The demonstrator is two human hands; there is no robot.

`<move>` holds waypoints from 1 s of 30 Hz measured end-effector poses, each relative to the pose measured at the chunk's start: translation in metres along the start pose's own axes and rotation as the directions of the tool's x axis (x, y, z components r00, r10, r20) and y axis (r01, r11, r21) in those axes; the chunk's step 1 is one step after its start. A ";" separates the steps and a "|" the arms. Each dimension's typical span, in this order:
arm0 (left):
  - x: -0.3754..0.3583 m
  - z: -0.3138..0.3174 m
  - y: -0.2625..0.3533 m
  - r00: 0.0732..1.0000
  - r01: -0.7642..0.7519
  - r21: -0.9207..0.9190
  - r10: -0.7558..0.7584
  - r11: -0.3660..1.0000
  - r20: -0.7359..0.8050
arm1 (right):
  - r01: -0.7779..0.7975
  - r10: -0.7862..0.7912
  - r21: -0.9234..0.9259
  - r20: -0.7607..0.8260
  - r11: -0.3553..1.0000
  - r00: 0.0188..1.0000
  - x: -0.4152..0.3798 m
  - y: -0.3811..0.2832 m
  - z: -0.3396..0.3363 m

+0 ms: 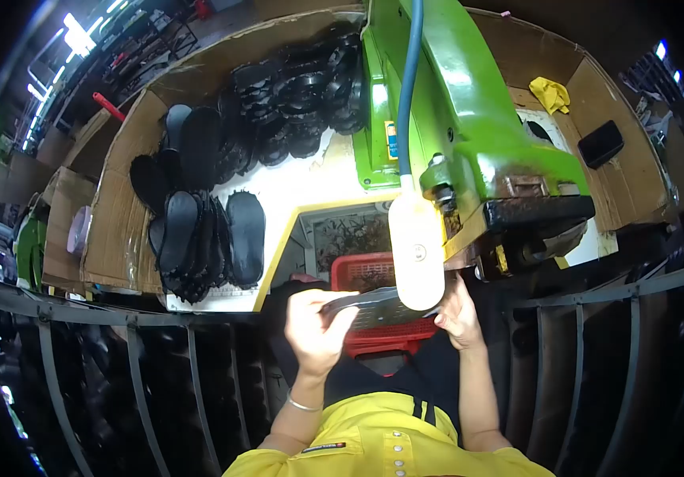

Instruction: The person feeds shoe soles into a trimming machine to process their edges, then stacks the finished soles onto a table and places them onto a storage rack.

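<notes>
A dark shoe sole (378,310) is held level in front of me, close to the head of the green machine (481,119). My left hand (316,332) pinches its left end between thumb and fingers. At the other end, my right hand (458,316) grips the sole, its thumb towards me. The white lamp head (416,254) covers part of the sole and the right fingertips. Below the sole, a red plastic basket (370,343) sits at my lap.
Black soles (245,238) stand and lie in piles on the white table (278,195), left of the machine. Cardboard walls (123,207) surround the table. On the right are a yellow cloth (550,95) and a black phone-like object (600,144). Metal racks (135,350) flank me.
</notes>
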State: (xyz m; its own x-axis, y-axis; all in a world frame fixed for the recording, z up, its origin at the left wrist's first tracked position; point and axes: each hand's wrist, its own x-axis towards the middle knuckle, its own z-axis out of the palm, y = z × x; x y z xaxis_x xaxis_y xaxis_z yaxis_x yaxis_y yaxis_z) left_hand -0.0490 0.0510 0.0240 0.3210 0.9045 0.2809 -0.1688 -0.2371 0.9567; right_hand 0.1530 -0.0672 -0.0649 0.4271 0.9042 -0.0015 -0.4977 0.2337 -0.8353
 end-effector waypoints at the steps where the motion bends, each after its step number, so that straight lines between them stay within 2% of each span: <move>1: 0.001 0.006 -0.002 0.997 0.033 0.012 -0.034 0.999 0.065 | 0.004 0.008 0.120 -0.094 0.993 0.996 -0.005 0.005 0.001; 2: 0.004 0.011 -0.003 0.988 -0.040 0.121 0.021 0.992 0.152 | 0.038 -0.010 0.176 -0.155 0.984 0.988 -0.009 0.007 -0.005; 4: 0.006 0.025 -0.008 0.976 -0.049 0.099 0.026 0.994 0.214 | 0.122 -0.063 0.219 -0.259 0.968 0.964 -0.013 -0.005 -0.006; 6: 0.006 0.049 -0.011 0.972 0.157 -0.158 -0.125 0.975 0.198 | 0.230 -0.176 0.178 -0.274 0.957 0.945 -0.014 -0.017 -0.016; 7: 0.004 0.053 -0.020 0.961 0.100 -0.010 -0.094 0.995 0.259 | 0.262 -0.215 0.153 -0.269 0.953 0.939 -0.014 -0.024 -0.023; 9: 0.000 0.066 -0.025 0.964 0.088 0.044 -0.096 0.995 0.247 | 0.299 -0.254 0.135 -0.278 0.945 0.926 -0.011 -0.036 -0.032; 10: 0.008 0.076 -0.015 0.973 -0.126 0.147 0.094 0.981 0.210 | 0.319 -0.269 0.136 -0.294 0.938 0.917 -0.010 -0.041 -0.033; 11: 0.017 0.087 -0.002 0.941 -0.324 0.256 0.282 0.911 0.189 | 0.335 -0.281 0.138 -0.310 0.932 0.908 -0.009 -0.045 -0.033; 13: 0.023 0.094 0.006 0.883 -0.470 0.355 0.428 0.808 0.193 | 0.342 -0.289 0.136 -0.306 0.930 0.907 -0.003 -0.056 -0.030; 18: 0.027 0.077 -0.004 0.891 -0.450 0.404 0.369 0.797 0.263 | 0.363 -0.330 0.013 -0.387 0.932 0.861 0.013 -0.069 -0.008; 20: 0.023 0.067 -0.009 0.965 -0.248 0.225 0.220 0.942 0.139 | 0.357 -0.331 -0.003 -0.378 0.934 0.865 0.016 -0.063 0.000; 22: 0.025 0.056 -0.015 0.994 -0.093 0.055 0.090 0.994 0.058 | 0.329 -0.310 0.001 -0.333 0.944 0.890 0.020 -0.054 0.004; 23: 0.025 0.049 -0.014 0.997 -0.063 0.088 0.059 0.994 0.047 | 0.329 -0.314 -0.004 -0.309 0.944 0.897 0.022 -0.049 0.005; 25: 0.029 0.034 -0.014 0.990 -0.138 0.189 0.128 0.972 0.065 | 0.308 -0.295 -0.006 -0.308 0.951 0.905 0.022 -0.048 0.019; 28: 0.025 0.022 -0.016 0.997 0.053 -0.023 -0.051 0.998 0.052 | 0.354 -0.337 0.004 -0.300 0.935 0.892 0.021 -0.041 0.030; 30: 0.018 0.015 -0.025 0.991 0.131 -0.079 -0.129 0.988 0.024 | 0.321 -0.306 -0.004 -0.314 0.947 0.899 0.019 -0.038 0.033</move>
State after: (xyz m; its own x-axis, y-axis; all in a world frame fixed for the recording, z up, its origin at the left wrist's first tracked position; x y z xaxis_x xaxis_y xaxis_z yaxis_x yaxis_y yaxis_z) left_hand -0.0252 0.0684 0.0059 0.3627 0.9187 0.1564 -0.1987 -0.0877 0.9761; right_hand 0.1548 -0.0465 -0.0151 0.7729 0.6292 0.0818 -0.3314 0.5103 -0.7936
